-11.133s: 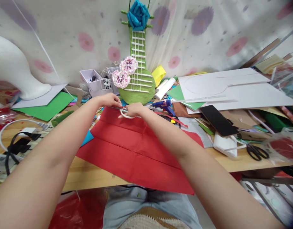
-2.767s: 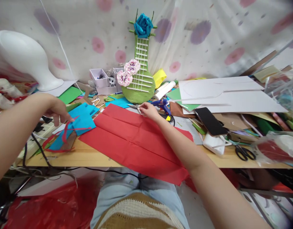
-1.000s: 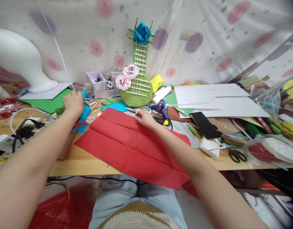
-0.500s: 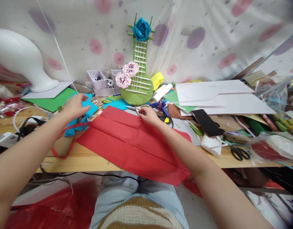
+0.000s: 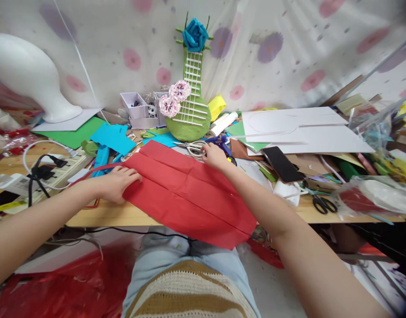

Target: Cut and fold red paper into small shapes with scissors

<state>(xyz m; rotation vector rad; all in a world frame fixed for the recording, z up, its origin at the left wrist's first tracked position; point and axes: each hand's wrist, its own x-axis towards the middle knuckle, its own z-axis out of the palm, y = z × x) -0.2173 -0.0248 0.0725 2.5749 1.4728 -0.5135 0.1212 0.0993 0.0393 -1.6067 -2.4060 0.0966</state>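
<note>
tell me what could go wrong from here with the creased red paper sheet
The creased red paper sheet overhangs the front edge of the pale wooden table, so it might slip. The silver scissors with whitish loop handles lie by its far edge, at the right hand, and could nick it. The left hand is on its left end; an uneven pull might tear it.

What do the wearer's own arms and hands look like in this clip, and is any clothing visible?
The left hand and right hand wear no gloves, and no watch or bracelet shows. The left arm and right arm show no sleeves within view. Below are a brown-and-cream striped knit top and light blue jeans.
</note>
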